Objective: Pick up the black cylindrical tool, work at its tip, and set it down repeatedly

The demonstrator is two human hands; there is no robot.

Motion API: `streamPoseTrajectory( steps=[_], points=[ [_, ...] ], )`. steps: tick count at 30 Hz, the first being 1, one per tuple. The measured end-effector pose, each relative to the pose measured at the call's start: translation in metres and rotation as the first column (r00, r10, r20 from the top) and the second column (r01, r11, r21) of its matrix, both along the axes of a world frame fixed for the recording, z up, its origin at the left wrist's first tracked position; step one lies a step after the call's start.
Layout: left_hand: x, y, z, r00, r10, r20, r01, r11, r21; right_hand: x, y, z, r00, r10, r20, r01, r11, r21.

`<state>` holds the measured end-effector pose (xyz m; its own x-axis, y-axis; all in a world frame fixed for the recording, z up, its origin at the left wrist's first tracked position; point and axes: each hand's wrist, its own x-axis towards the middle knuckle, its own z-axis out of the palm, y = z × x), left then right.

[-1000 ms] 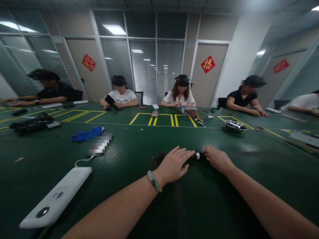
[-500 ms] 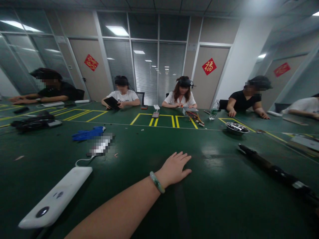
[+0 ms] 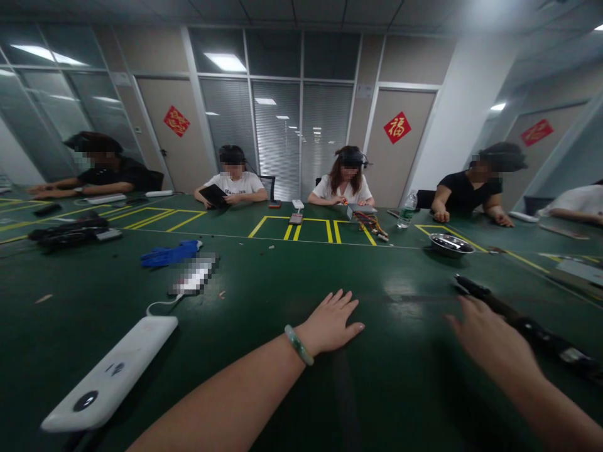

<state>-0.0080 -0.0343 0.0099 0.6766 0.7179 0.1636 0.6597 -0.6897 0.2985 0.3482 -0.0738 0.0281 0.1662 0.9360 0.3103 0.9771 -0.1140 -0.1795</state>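
Note:
My left hand (image 3: 328, 323) lies flat on the green table (image 3: 282, 273), fingers spread, with nothing in it. A green jade-like bangle (image 3: 298, 344) circles that wrist. At the right, my right hand (image 3: 492, 339) reaches in, slightly blurred. Its thumb stands apart from the stretched fingers, and I see nothing held. Just beyond it lies a long black rod-like thing (image 3: 541, 336), partly hidden behind the hand; whether they touch I cannot tell. Further back sits a shiny metal bowl (image 3: 451, 245).
To the left are a white power bank-like device (image 3: 115, 370), a cabled phone (image 3: 195, 275), a blue glove (image 3: 169, 253) and a black bundle (image 3: 68, 231). Several people sit across the table, near a water bottle (image 3: 407, 211) and a metal box with coloured wires (image 3: 365, 216).
My right hand has come into view from the right, near the black rod-like thing. The left hand stays flat on the table. The view has shifted slightly.

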Motion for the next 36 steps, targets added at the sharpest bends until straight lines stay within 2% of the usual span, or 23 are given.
streamPoseTrajectory(
  steps=[2,3,5,7,8,11,16,20,25,29,36],
  points=[
    [0.001,0.001,-0.004,1.000,0.008,0.001,-0.008,1.000,0.020,-0.071,0.014,0.005,0.956,0.290,-0.036,-0.290,0.957,0.025],
    [0.001,0.002,-0.007,1.000,0.013,0.004,-0.013,0.999,0.041,-0.105,0.018,0.008,0.902,0.428,-0.066,-0.426,0.904,0.041],
    [0.002,0.004,-0.015,1.000,-0.008,-0.021,0.010,0.995,0.095,-0.162,0.019,0.012,0.748,0.657,-0.100,-0.659,0.752,0.013],
    [0.002,0.005,-0.022,0.996,-0.046,-0.073,0.056,0.990,0.128,-0.197,0.014,0.010,0.615,0.774,-0.153,-0.786,0.618,-0.031],
    [0.001,0.006,-0.024,0.993,-0.064,-0.099,0.077,0.988,0.131,-0.206,0.011,0.008,0.580,0.793,-0.184,-0.811,0.583,-0.046],
    [0.000,0.007,-0.025,0.989,-0.078,-0.126,0.091,0.991,0.103,-0.207,0.006,0.003,0.564,0.782,-0.266,-0.820,0.567,-0.071],
    [-0.001,0.003,-0.011,0.982,-0.130,-0.139,0.140,0.988,0.061,-0.186,0.009,0.004,0.538,0.767,-0.348,-0.838,0.531,-0.126],
    [-0.001,0.000,-0.005,0.977,-0.121,-0.172,0.133,0.990,0.056,-0.185,0.011,0.005,0.536,0.764,-0.359,-0.840,0.526,-0.133],
    [-0.001,-0.001,-0.006,0.968,-0.101,-0.231,0.128,0.986,0.105,-0.183,0.012,0.004,0.517,0.777,-0.359,-0.852,0.507,-0.130],
    [0.000,-0.001,-0.008,0.954,-0.121,-0.273,0.176,0.966,0.188,-0.181,0.013,0.002,0.507,0.788,-0.348,-0.859,0.493,-0.137],
    [0.002,-0.001,-0.010,0.955,-0.087,-0.282,0.140,0.975,0.172,-0.182,0.018,-0.003,0.538,0.777,-0.327,-0.839,0.531,-0.119]
  ],
)
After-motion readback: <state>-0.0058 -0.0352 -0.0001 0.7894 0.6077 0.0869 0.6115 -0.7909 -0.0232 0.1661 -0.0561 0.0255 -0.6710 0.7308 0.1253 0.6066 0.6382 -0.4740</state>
